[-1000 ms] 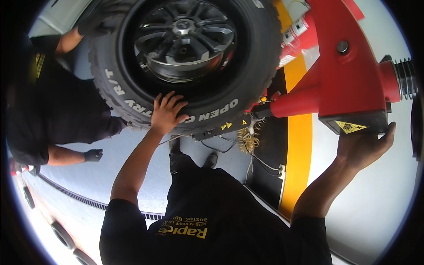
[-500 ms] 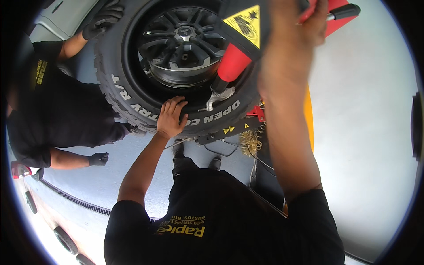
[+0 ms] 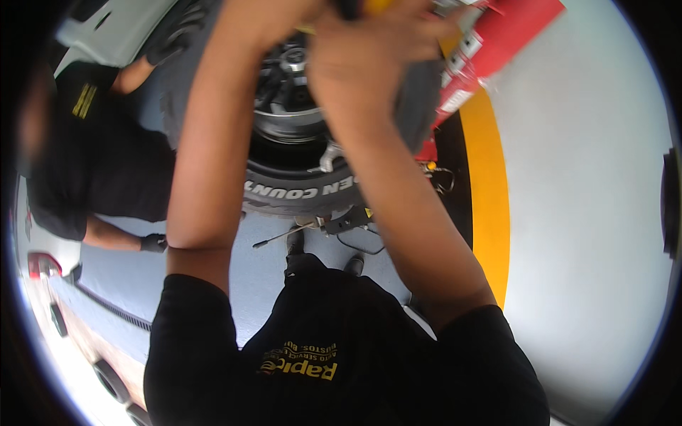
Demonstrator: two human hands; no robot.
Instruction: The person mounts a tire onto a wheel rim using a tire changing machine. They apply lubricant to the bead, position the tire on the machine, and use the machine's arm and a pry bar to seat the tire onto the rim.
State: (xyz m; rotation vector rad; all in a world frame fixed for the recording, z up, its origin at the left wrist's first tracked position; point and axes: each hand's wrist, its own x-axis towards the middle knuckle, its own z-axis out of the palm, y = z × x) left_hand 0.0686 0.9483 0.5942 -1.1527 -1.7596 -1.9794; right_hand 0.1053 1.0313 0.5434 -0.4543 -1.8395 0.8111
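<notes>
Both my arms reach up over a large tyre point(image 3: 298, 195) with raised white lettering, set around a dark multi-spoke wheel point(image 3: 288, 124). My left hand point(image 3: 273, 18) is at the top edge, its fingers hidden or out of view. Close beside it, my right hand point(image 3: 366, 60) is smeared by motion in front of the tyre changer's black and yellow upper part. Whether either hand grips that part does not show. Below my right wrist, the machine's metal mounting head point(image 3: 331, 155) sits at the tyre's inner edge. My forearms cover much of the tyre.
A co-worker in black point(image 3: 117, 167) stands at left, one gloved hand point(image 3: 165, 48) by the tyre, the other gloved hand point(image 3: 153, 243) lower down. The tyre changer's red arm point(image 3: 501, 42) slants at upper right. A thin rod point(image 3: 280, 236) juts out below the tyre. A yellow floor stripe point(image 3: 489, 220) runs at right.
My left hand has left the tyre's sidewall and risen to the top beside my right hand. My right hand has moved left. The black head with its yellow warning label is now mostly hidden.
</notes>
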